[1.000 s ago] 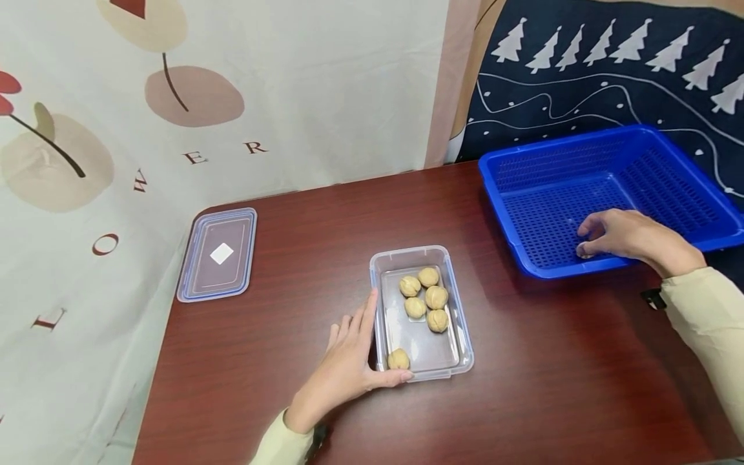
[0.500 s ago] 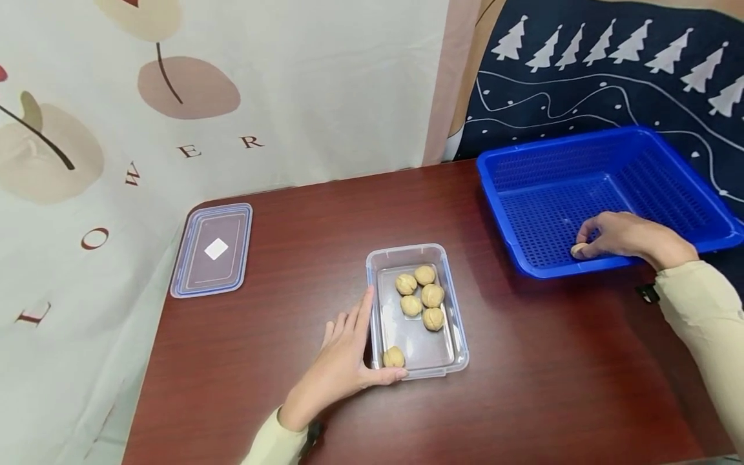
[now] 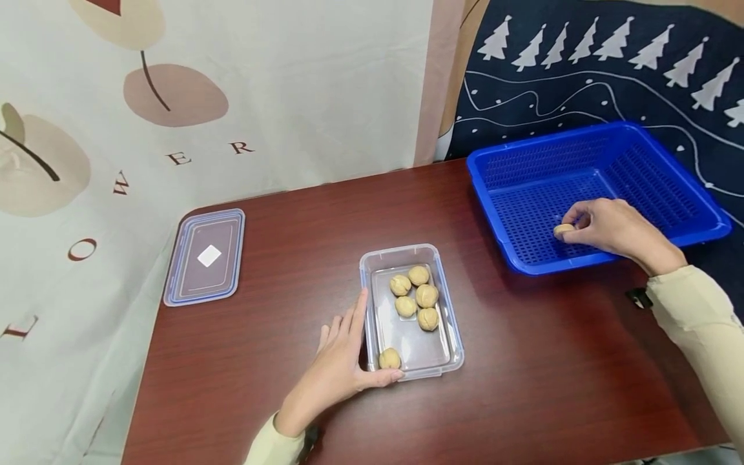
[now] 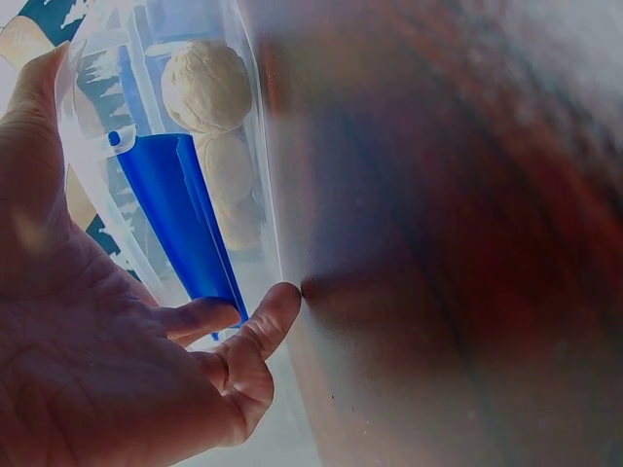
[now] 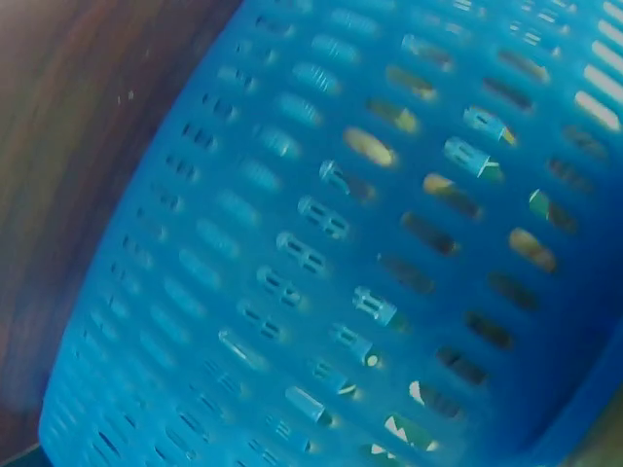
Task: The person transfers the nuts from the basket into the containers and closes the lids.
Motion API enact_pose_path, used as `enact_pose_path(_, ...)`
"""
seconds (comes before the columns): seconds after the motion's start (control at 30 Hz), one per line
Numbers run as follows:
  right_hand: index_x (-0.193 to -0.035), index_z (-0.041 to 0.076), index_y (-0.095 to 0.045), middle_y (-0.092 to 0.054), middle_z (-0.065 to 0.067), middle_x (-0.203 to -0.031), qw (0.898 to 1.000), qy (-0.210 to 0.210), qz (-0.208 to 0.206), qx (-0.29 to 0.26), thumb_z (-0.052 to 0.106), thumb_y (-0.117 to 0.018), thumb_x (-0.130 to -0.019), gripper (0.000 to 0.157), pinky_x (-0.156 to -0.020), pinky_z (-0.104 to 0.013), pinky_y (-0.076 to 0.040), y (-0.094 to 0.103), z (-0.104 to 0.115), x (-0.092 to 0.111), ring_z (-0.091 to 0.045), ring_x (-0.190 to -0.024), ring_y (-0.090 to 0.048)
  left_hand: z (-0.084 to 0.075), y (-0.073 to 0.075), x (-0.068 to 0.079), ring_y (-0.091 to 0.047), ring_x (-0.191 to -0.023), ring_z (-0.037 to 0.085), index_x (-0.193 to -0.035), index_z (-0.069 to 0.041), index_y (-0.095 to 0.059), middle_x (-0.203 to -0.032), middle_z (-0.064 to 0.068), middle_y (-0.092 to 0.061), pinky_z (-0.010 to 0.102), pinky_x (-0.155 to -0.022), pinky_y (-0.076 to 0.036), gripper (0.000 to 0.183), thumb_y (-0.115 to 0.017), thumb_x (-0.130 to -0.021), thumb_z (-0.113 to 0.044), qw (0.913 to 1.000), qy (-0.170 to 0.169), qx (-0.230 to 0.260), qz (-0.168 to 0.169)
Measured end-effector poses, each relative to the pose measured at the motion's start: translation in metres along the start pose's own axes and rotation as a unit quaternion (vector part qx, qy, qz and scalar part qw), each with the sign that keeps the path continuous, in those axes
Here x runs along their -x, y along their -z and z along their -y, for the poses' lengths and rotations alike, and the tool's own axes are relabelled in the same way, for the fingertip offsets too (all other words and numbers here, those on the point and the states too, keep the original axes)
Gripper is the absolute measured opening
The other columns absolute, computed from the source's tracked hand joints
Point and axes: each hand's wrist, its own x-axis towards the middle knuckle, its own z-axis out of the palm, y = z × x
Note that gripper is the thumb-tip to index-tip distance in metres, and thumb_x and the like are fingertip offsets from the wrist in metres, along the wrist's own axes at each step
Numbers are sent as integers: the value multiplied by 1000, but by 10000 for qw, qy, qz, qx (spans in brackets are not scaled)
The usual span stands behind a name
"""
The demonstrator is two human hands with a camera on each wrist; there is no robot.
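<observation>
A clear plastic box (image 3: 413, 342) stands in the middle of the table, with several walnuts (image 3: 427, 296) grouped toward its far end and one walnut (image 3: 389, 358) in the near left corner. My left hand (image 3: 331, 371) rests against the box, straight fingers along its left side and thumb across the near left corner. In the left wrist view a walnut (image 4: 206, 86) shows through the box wall. At right, my right hand (image 3: 619, 226) reaches into the blue basket (image 3: 659, 171) and pinches a walnut (image 3: 561, 229) between thumb and fingers. The basket's slotted wall (image 5: 292, 253) mostly hides that hand in the right wrist view.
A clear lid (image 3: 205, 258) with a blue edge and a white label lies at the table's left. A pale printed curtain (image 3: 314, 97) hangs along the back, and a dark cloth (image 3: 540, 97) with white trees is behind the basket.
My right hand has closed on a walnut in the basket and raised it slightly. The left hand stays at the box. The whole head view has shifted a little.
</observation>
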Motion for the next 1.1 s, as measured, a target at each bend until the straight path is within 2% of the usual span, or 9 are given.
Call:
enact_pose_path(0.1, -114, -2, -77, -76, -16, -100, 9995, 108, -294, -84, 40, -82, -99, 45, -71, -46, -50, -4, 6, 2, -37, -94, -65, 1, 1, 1, -43, -143, 42, -177, -24, 5, -170, 18, -40, 68, -115, -29, 147, -82, -74, -84, 10000, 42, -15, 17)
enact_pose_path(0.23, -114, 2, -78, -75, -18, -102, 9966, 211, -748, -269, 43, -80, -100, 43, -72, -47, -48, -9, 15, 5, -38, -95, -64, 1, 1, 2, -41, -146, 43, -177, -24, 5, -172, 17, -38, 71, -117, -27, 147, -81, -75, -85, 10000, 87, 15, 23)
enact_pose_path(0.37, -113, 3, -79, -75, -20, -102, 9911, 324, -1223, -421, 37, -81, -99, 37, -69, -46, -45, -15, 22, 7, -37, -92, -62, 2, 2, 3, -42, -145, 42, -177, -23, 4, -171, 16, -38, 67, -115, -29, 147, -81, -74, -85, 10000, 78, 19, -3)
enact_pose_path(0.57, -112, 4, -78, -75, -16, -96, 9789, 552, -1902, -509, 25, -86, -94, 29, -59, -34, -39, -24, 32, 12, -28, -78, -56, 3, 1, 2, -43, -142, 39, -177, -22, 2, -168, 18, -43, 63, -110, -32, 147, -81, -74, -85, 10000, 40, -1, -74)
enact_pose_path(0.77, -112, 2, -78, -76, -16, -95, 9670, 860, -2295, -696, 19, -89, -92, 29, -57, -24, -36, -32, 39, 16, -21, -69, -52, 2, 2, 4, -44, -139, 38, -177, -22, 2, -170, 17, -41, 61, -109, -33, 147, -80, -74, -86, 9999, 38, -13, -100)
enact_pose_path(1.0, -112, 6, -78, -61, -2, -72, 9469, 1111, -2854, -980, 19, -91, -89, 29, -54, -24, -32, -45, 50, 25, -10, -60, -46, 2, 0, 2, -45, -137, 37, -177, -21, 3, -170, 17, -40, 58, -107, -34, 148, -80, -74, -86, 9999, -3, -146, -62)
enact_pose_path(1.1, -114, 8, -79, -59, 1, -70, 9369, 1264, -3069, -1098, 17, -92, -88, 31, -55, -23, -31, -51, 55, 30, -7, -60, -45, 0, 0, 1, -45, -137, 38, -177, -21, 3, -168, 17, -42, 57, -107, -34, 148, -81, -74, -86, 9999, -47, -162, -27)
